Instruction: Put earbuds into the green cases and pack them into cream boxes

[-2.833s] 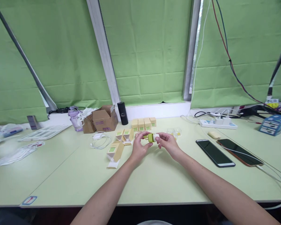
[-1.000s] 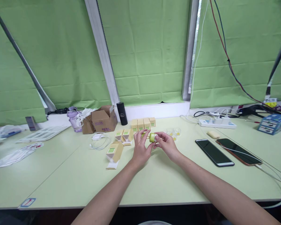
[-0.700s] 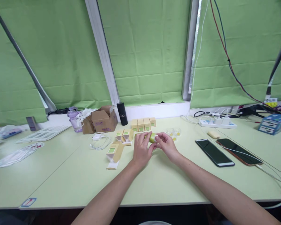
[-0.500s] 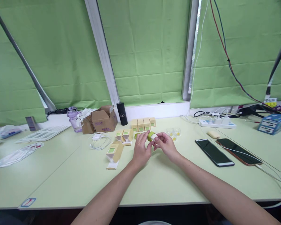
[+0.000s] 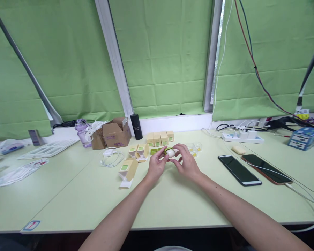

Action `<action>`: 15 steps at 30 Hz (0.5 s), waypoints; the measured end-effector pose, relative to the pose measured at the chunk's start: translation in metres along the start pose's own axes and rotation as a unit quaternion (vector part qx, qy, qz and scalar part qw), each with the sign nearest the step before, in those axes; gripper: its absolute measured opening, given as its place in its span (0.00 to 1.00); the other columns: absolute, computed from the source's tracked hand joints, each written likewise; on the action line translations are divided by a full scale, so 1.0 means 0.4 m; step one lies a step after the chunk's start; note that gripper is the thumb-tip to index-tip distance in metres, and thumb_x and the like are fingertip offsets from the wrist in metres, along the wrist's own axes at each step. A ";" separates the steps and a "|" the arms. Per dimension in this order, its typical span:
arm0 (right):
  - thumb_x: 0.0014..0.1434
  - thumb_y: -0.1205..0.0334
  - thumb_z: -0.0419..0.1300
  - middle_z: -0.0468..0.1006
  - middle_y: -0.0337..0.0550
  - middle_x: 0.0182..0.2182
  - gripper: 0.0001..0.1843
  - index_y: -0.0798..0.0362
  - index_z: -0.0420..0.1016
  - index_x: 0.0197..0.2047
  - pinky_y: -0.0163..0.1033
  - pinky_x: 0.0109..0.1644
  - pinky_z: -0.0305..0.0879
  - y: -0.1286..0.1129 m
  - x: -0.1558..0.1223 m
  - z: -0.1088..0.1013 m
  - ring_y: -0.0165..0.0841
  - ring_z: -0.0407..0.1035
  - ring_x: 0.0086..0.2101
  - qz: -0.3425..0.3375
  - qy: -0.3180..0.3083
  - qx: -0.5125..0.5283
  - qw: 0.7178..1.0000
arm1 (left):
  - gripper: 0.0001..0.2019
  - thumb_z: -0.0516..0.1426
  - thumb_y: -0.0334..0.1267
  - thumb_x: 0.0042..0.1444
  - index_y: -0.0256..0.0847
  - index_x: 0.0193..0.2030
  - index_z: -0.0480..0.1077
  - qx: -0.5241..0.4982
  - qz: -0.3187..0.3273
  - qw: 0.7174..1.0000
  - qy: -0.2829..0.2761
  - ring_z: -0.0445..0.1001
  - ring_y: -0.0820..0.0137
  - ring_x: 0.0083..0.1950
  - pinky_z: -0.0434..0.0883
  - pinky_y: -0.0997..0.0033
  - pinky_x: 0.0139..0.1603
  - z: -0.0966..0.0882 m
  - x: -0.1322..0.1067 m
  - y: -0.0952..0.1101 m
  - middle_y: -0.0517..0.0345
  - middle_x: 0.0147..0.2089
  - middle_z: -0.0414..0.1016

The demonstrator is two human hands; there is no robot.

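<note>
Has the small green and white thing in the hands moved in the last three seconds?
No. The green and white thing sits where it was, just in front of the row of yellow boxes.

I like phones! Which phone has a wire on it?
The phone with the reddish-brown edge, farthest right: a white cable runs across it. The black phone beside it has none.

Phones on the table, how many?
2. A black phone lies right of the right hand, which with the left hand holds a small green-and-white case. The second phone lies just right of the first. None looks hidden.
</note>
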State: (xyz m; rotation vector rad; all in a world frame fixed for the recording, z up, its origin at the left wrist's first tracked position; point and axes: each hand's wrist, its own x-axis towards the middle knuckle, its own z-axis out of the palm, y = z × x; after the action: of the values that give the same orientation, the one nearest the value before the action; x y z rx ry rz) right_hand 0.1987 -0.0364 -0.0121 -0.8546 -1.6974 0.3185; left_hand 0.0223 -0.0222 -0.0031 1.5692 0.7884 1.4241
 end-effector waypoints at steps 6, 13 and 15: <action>0.72 0.61 0.57 0.75 0.51 0.62 0.18 0.45 0.70 0.63 0.45 0.41 0.81 0.018 -0.002 0.001 0.44 0.75 0.55 -0.100 -0.052 -0.116 0.987 | 0.31 0.68 0.51 0.57 0.37 0.63 0.76 -0.003 -0.011 1.000 -0.019 0.78 0.58 0.53 0.81 0.56 0.52 0.000 -0.010 0.001 0.42 0.57 0.80; 0.71 0.66 0.56 0.77 0.51 0.60 0.20 0.45 0.69 0.64 0.49 0.49 0.82 0.035 -0.004 0.008 0.43 0.76 0.57 -0.121 -0.051 -0.115 0.985 | 0.30 0.67 0.51 0.60 0.36 0.64 0.75 -0.009 -0.004 0.999 -0.049 0.79 0.66 0.41 0.81 0.63 0.44 -0.003 -0.008 0.000 0.45 0.49 0.82; 0.71 0.67 0.56 0.77 0.51 0.60 0.20 0.45 0.68 0.64 0.49 0.49 0.82 0.037 -0.005 0.010 0.44 0.76 0.57 -0.127 -0.048 -0.105 0.985 | 0.29 0.66 0.51 0.61 0.35 0.64 0.75 -0.008 -0.002 0.998 -0.056 0.79 0.67 0.39 0.80 0.66 0.40 -0.002 -0.006 0.000 0.45 0.49 0.82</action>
State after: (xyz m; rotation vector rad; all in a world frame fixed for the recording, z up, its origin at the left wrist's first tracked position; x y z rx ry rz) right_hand 0.2007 -0.0266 -0.0236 -0.7734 -1.9296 0.0066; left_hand 0.0212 -0.0241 -0.0043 1.6198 0.7123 1.3247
